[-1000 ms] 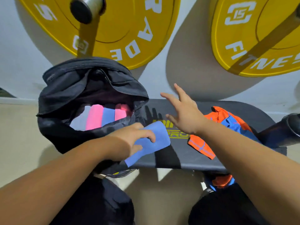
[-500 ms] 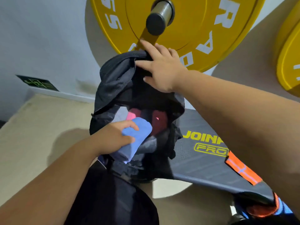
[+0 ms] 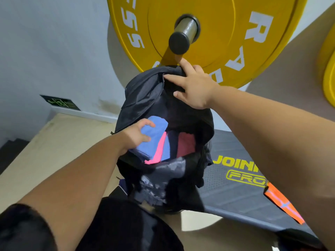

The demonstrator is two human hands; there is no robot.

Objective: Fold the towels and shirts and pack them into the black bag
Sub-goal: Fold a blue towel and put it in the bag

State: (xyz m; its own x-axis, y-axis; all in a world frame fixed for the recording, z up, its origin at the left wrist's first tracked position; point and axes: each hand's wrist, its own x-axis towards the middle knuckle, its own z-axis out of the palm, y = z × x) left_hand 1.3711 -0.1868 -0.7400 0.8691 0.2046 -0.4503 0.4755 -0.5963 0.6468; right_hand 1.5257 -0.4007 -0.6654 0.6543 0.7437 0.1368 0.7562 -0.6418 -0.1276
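Blue folded towel [image 3: 154, 134] is pinched in the left hand [image 3: 137, 134], thumb on top and fingers curled under. It sits tilted in the mouth of the black bag [image 3: 145, 93], at the left wall, overlapping a pink towel [image 3: 159, 149]. Navy and red folded pieces fill the middle. Right hand [image 3: 194, 86] has its fingers spread straight, pressing the top flap back. Bag stands on the bench [image 3: 235, 196] end; an orange shirt [image 3: 282, 203] lies well apart to the right.

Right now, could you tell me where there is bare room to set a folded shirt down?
The bench pad is bare between the black bag and the orange shirt. The bag's mouth is crowded: folded towels, plus the left hand gripping a blue towel.
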